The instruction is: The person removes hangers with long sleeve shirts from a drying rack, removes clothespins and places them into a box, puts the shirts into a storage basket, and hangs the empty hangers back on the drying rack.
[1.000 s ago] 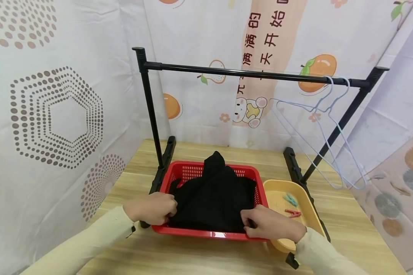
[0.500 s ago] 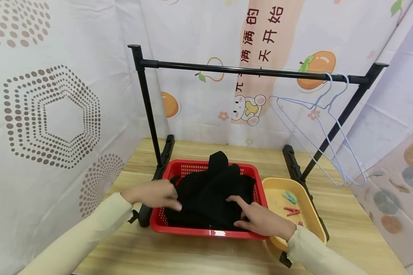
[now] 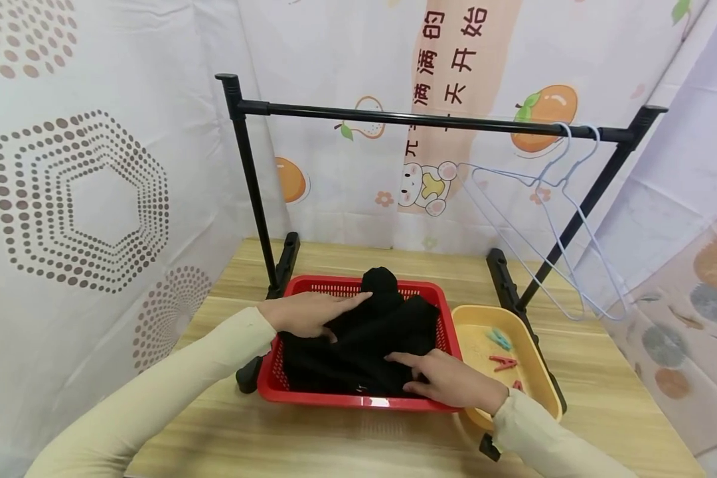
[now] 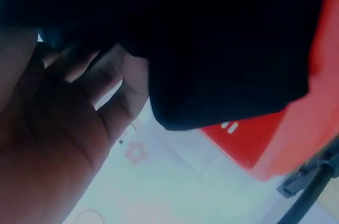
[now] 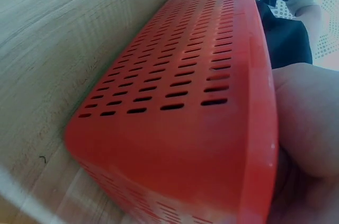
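Observation:
A heap of black cloth (image 3: 349,362), which looks like a garment, fills the red plastic basket (image 3: 319,398). Over its left part reaches my left hand (image 3: 305,315), index finger stretched forward and thumb apart, touching the cloth. The left wrist view shows that hand's fingers (image 4: 111,83) loosely spread against the dark fabric (image 4: 228,60). My right hand (image 3: 445,380) rests on the cloth at the basket's front right, index finger extended. In the right wrist view the basket's slotted wall (image 5: 159,139) stands beside that hand (image 5: 304,113); its fingertips are hidden there.
A yellow tray (image 3: 472,317) with several clothespins (image 3: 503,363) stands right of the basket. Behind, a black rack (image 3: 394,118) spans the wooden table (image 3: 454,265), with two light blue hangers (image 3: 538,179) at its right end. Patterned curtains (image 3: 185,133) enclose the back and sides.
My left hand has moved from the basket's front left rim forward and right over the cloth, fingers spreading. My right hand has loosened and slid slightly left. The cloth's top has shifted.

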Available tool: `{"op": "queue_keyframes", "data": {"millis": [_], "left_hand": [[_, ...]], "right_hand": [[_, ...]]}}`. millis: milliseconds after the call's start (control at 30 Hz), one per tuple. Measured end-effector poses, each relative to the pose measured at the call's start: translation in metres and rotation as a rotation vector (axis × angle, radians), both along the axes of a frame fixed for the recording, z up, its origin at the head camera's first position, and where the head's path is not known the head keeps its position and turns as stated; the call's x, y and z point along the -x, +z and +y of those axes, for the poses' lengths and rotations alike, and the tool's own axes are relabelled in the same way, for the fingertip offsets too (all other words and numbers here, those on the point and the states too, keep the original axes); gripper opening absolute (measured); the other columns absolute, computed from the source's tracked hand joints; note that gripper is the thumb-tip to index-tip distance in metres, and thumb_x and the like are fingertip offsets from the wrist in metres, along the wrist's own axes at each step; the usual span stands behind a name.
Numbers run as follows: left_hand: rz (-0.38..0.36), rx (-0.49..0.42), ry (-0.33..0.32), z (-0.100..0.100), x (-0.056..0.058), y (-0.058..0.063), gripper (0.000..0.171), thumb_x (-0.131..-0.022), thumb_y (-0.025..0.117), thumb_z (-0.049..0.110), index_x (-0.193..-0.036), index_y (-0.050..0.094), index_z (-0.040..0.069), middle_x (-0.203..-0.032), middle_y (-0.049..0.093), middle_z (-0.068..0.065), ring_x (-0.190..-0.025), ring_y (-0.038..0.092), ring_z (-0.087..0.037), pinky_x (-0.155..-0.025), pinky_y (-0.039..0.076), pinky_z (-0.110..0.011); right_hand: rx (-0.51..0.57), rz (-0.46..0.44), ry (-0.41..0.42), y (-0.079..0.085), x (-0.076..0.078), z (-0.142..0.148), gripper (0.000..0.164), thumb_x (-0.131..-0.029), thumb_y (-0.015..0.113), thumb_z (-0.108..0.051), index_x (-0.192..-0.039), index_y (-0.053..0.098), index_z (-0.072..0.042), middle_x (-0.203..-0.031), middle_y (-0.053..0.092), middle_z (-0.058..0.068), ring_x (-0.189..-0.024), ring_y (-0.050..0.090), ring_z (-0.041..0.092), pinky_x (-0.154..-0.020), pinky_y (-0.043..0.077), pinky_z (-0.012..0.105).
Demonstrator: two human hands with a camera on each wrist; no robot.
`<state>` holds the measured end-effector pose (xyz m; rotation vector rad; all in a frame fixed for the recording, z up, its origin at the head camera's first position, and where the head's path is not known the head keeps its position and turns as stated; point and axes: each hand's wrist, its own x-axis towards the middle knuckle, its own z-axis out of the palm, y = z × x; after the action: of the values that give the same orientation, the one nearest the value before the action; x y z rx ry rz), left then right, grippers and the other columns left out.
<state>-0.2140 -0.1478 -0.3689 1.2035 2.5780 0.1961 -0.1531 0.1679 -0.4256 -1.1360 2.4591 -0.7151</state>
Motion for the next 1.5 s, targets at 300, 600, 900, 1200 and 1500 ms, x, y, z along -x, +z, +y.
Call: {"op": "queue_keyframes", "data": {"millis": [300, 600, 900, 1200, 1500], "left_hand": [[-0.086, 0.083, 0.066, 0.000, -0.004, -0.014, 0.071, -0.094, 0.077, 0.015, -0.157, 0.044, 0.010, -0.119, 0.069, -0.003, -0.097, 0.061, -0.013, -0.097, 0.051, -0.031], [0.040, 0.179, 0.087, -0.013, -0.012, -0.031, 0.023, -0.097, 0.072, 0.016, -0.119, 0.078, 0.011, -0.148, 0.056, -0.007, -0.139, 0.047, -0.024, -0.107, 0.047, -0.037], [0.016, 0.132, 0.112, -0.028, -0.026, -0.028, 0.058, -0.097, 0.068, 0.000, -0.151, 0.048, 0.001, -0.118, 0.070, -0.011, -0.104, 0.067, -0.023, -0.094, 0.055, -0.034], [0.254, 0.075, -0.013, -0.036, -0.035, -0.026, 0.058, -0.093, 0.072, -0.002, -0.147, 0.059, 0.013, -0.108, 0.064, -0.011, -0.089, 0.060, -0.018, -0.079, 0.056, -0.025], [0.437, 0.104, -0.010, -0.046, -0.042, -0.034, 0.019, -0.091, 0.071, 0.000, -0.092, 0.083, 0.015, -0.106, 0.057, -0.008, -0.088, 0.046, -0.023, -0.075, 0.047, -0.034]], "right_hand": [[-0.010, 0.030, -0.007, 0.000, -0.002, 0.000, 0.046, -0.098, 0.073, -0.020, -0.142, 0.061, -0.016, -0.056, 0.046, -0.012, -0.045, 0.042, 0.001, -0.050, 0.040, 0.019], [-0.017, 0.008, -0.036, -0.001, -0.001, 0.003, 0.039, -0.097, 0.074, -0.019, -0.135, 0.068, -0.016, -0.055, 0.049, -0.012, -0.044, 0.044, 0.002, -0.053, 0.046, 0.020], [-0.014, 0.060, -0.042, 0.004, -0.002, 0.003, 0.024, -0.094, 0.076, -0.011, -0.118, 0.076, -0.009, -0.091, 0.075, -0.003, -0.062, 0.056, -0.002, -0.070, 0.055, 0.021], [-0.019, 0.126, -0.076, 0.008, 0.000, 0.004, 0.010, -0.092, 0.077, -0.010, -0.102, 0.079, -0.008, -0.093, 0.077, 0.002, -0.071, 0.064, -0.001, -0.072, 0.057, 0.023], [-0.105, 0.213, -0.137, 0.008, -0.003, 0.002, 0.002, -0.088, 0.081, -0.009, -0.090, 0.079, -0.008, -0.085, 0.074, 0.000, -0.071, 0.064, 0.005, -0.073, 0.060, 0.029]]}}
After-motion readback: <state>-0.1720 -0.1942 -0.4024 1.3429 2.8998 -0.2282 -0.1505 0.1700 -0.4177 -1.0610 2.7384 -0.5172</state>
